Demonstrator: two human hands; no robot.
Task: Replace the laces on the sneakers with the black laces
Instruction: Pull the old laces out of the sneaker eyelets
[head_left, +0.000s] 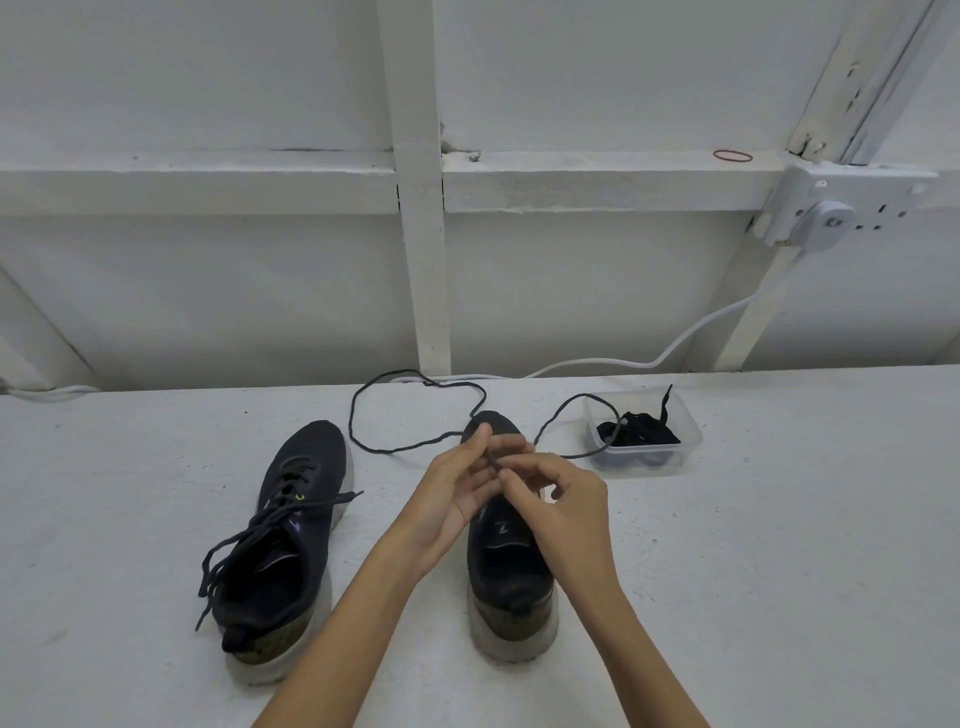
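Two dark sneakers with pale soles stand on the white table, toes pointing away. The left sneaker (283, 551) still carries a loosened dark lace. Over the right sneaker (506, 561), my left hand (457, 493) and my right hand (558, 506) meet above its front and both pinch a thin dark lace (395, 447). That lace loops out over the table behind the shoes, and one end runs to the clear plastic tub (688, 439). The tub holds a bundle of flat black laces (641, 434). My hands hide the right shoe's eyelets.
A white wall with beams rises directly behind the table. At the upper right, a socket with a white plug (826, 223) feeds a white cable (675, 345) down to the table's back edge. A rubber band lies on the ledge.
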